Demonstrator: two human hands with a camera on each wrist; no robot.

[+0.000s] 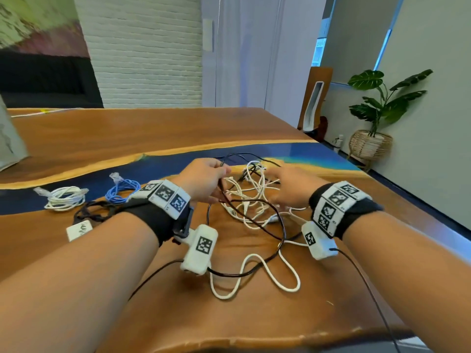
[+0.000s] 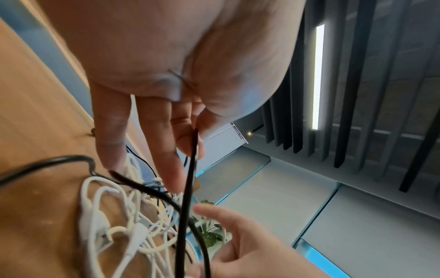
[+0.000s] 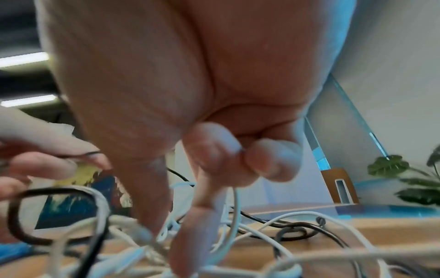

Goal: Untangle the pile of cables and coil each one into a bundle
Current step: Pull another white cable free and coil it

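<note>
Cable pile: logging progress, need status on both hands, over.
Left hand pinches thin black cable. Right hand reaching into tangled white cables, grip unclear. Black still threaded through white tangle on wooden table.

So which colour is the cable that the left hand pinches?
Black cable; the left wrist view shows it best.

Black cable (image 1: 257,220), white cables (image 1: 251,197), blue bundle (image 1: 122,191).
</note>
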